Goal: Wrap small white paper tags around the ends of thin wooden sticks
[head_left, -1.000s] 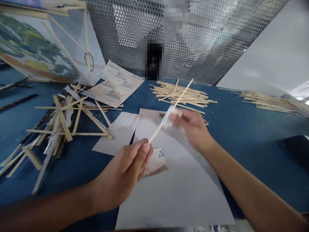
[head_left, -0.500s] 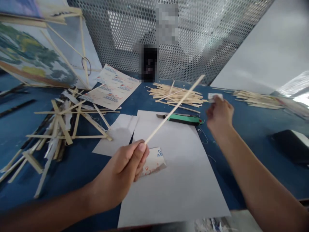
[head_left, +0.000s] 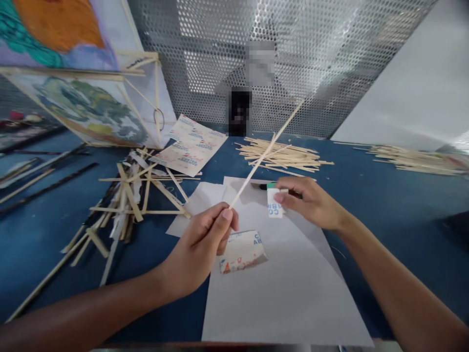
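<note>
My left hand is closed round the lower end of a thin bamboo stick, which slants up and to the right. Between the thumb and fingers of my right hand is a small folded piece of sandpaper, its printed backing showing; it is apart from the stick. Behind that hand a green and black utility knife lies mostly hidden on white paper. Another piece of sandpaper rests on the paper, just right of and below my left hand.
A larger sandpaper sheet lies at the back, beside a pile of bamboo sticks. More sticks are at the far right. A jumble of joined strips covers the left, before a painted paper-and-stick frame. A perforated metal panel stands behind.
My right hand has come left and down with the sandpaper piece, from beyond the knife to in front of it. My left hand still grips the stick; the view has shifted left.
</note>
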Available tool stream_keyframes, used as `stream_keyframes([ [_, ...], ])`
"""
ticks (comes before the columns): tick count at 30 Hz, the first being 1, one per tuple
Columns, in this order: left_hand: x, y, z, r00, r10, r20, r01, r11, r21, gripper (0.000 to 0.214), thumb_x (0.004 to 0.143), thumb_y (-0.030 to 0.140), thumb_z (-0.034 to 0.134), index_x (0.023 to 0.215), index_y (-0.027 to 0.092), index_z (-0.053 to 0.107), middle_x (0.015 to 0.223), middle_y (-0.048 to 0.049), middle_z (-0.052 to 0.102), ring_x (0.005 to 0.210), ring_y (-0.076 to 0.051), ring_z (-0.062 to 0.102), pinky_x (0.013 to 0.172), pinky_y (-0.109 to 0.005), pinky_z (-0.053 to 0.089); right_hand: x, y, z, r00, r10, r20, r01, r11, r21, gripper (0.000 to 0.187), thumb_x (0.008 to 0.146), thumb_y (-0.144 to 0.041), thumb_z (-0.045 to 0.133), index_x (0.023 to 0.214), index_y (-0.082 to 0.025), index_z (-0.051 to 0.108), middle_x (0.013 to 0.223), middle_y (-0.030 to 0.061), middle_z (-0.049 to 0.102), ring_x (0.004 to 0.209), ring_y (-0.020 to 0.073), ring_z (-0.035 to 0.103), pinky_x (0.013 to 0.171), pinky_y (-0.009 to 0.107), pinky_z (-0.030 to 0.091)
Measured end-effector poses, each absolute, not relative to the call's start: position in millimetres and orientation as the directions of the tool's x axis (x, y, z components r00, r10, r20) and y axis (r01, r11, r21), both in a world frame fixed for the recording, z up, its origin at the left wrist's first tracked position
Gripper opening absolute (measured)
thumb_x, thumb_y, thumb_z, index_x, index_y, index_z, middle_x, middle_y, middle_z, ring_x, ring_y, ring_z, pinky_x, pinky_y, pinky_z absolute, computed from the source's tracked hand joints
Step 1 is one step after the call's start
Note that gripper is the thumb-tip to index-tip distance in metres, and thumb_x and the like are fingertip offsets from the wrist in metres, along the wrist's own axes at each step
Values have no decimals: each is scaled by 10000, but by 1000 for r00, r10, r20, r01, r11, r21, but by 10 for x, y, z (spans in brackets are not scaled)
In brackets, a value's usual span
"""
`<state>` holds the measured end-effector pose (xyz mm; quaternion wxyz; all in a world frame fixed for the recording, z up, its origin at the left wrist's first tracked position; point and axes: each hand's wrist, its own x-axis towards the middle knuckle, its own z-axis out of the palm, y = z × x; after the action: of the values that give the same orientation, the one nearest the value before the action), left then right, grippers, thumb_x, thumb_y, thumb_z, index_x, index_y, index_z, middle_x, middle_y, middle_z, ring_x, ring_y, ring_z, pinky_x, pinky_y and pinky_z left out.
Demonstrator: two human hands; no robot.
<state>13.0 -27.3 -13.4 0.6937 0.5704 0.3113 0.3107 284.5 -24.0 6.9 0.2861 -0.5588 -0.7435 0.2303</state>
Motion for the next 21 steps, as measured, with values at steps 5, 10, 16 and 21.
stream_keyframes([
  [5, 89, -283, -15, 593, 805, 22, 149, -136, 979, 394, 1054, 479, 390, 816, 191, 515, 593, 82, 316, 528, -81, 288, 500, -240, 237, 2548, -417, 118, -173, 901, 398, 720, 391, -573, 405, 943, -478, 587, 1247, -212, 599, 917, 45, 605, 806, 189, 565, 722, 321, 434],
  [10, 81, -276, 89, 623, 780, 57, 302, -307, 902, 351, 1056, 420, 367, 828, 195, 511, 575, 75, 406, 504, -86, 363, 497, -240, 268, 2449, -444, 54, -231, 936, 264, 560, 350, -751, 232, 980, -394, 580, 1144, -252, 664, 773, -9, 594, 700, 140, 544, 647, 279, 417],
  [16, 76, -298, 31, 726, 677, 118, 426, -579, 696, 237, 1049, 297, 360, 878, 213, 502, 558, 65, 500, 468, -109, 453, 506, -260, 281, 2370, -516, -52, -279, 901, 332, 226, 397, -889, 367, 945, -457, 608, 1280, -313, 650, 826, 11, 590, 704, 164, 524, 637, 312, 429],
  [21, 28, -391, -37, 818, 374, 437, 217, -904, 368, 130, 995, 221, 439, 897, 207, 523, 621, 15, 622, 467, -136, 488, 487, -314, 302, 2214, -787, -127, -125, 968, 218, -114, 205, -972, 441, 1002, -487, 413, 797, -337, 774, 569, 35, 542, 553, 201, 487, 537, 364, 374],
])
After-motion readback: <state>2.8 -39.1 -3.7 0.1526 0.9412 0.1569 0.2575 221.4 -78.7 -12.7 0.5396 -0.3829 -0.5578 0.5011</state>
